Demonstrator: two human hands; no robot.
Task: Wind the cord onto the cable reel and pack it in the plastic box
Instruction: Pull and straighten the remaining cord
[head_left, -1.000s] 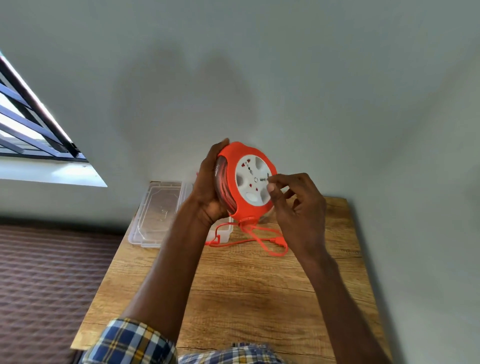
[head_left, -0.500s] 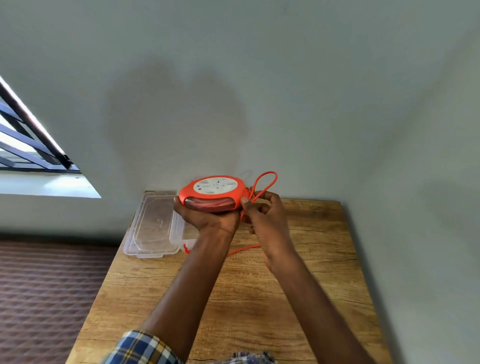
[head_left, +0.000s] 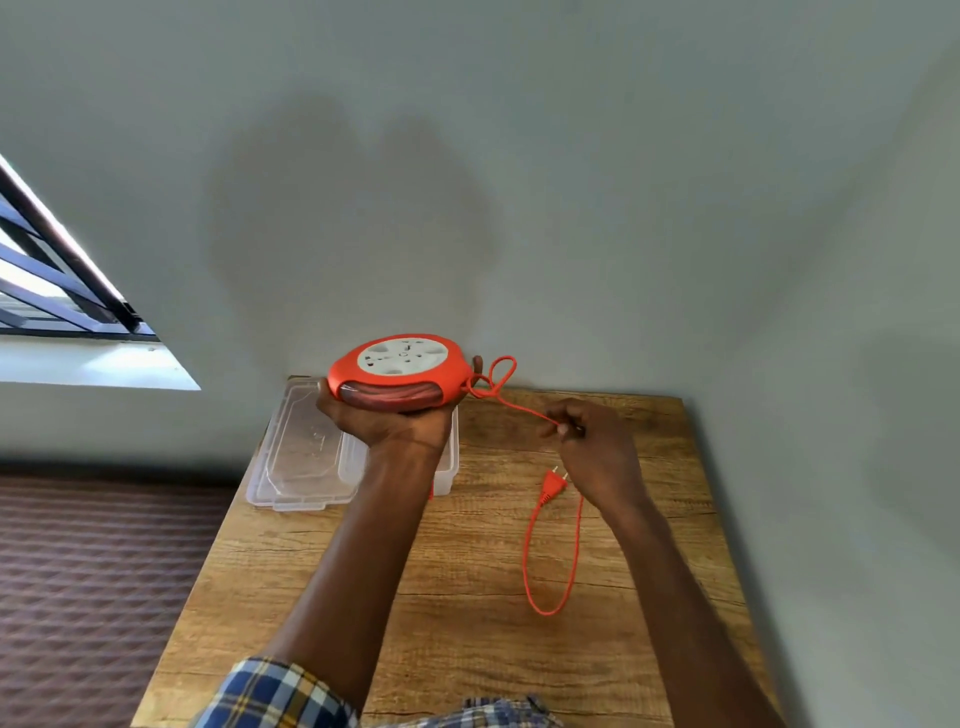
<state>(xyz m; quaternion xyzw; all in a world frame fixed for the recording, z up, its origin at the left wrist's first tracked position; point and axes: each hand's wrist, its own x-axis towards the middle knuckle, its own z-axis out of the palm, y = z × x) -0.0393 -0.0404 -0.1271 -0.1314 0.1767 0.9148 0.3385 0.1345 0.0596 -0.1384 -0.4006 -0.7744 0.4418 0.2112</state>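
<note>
Left hand: palm up beneath the round orange plastic cable reel with a white socket face, fingers curled round its rim, holding it flat and lifted above the counter.
Right hand: apart from the left, out to the reel's right, thumb and fingers pinching the thin orange cord a little way from where it leaves the reel.
Cord: it forms a small loop beside the reel's edge, runs taut to the right hand, then drops in a long slack U on the counter and ends at the orange two-pin plug, which lies near the right wrist.
Reel: most of the cord looks already wound, dark red coils showing in the side slot; only the tail is loose.
Counter: wood-grain top set against a grey wall.
Plastic box: clear rectangular plastic box directly under the left forearm, mostly hidden; its clear lid lies flat just to its left.
Step in hand: finishing the winding, by my reading; packing not yet begun.
Next move: likely needs the small loop pulled straight so it does not snag at the slot, then the slack fed in and the plug tucked before the reel goes down into the box.
</note>
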